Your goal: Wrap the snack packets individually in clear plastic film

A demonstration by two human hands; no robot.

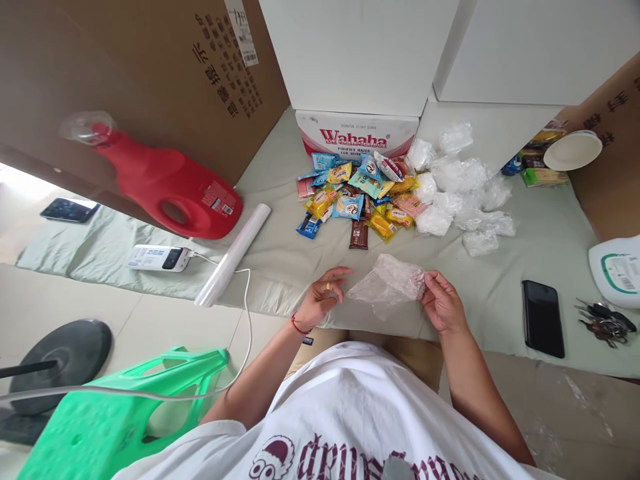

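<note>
My right hand (443, 300) pinches the edge of a thin, crumpled clear plastic bag (393, 283) between thumb and fingers. The bag hangs above the front of the cloth-covered surface. Just left of its loose end is my left hand (325, 293), with a ring and a red wrist cord; its fingers are bent but apart, holding nothing. Beyond both hands lies a heap of small wrapped snacks (360, 190) in blue, yellow and brown packets. Several clear-plastic bundles (463, 177) are piled to the right of the snacks; their contents cannot be made out.
Behind the snacks stands a Wahaha carton (353, 137). At left are a red jug (170, 183), a clear plastic roll (234, 255), a power bank (159, 258) with a cable, and a green stool (100, 413). A phone (543, 319), keys (606, 323) and a white bottle (617, 270) lie right.
</note>
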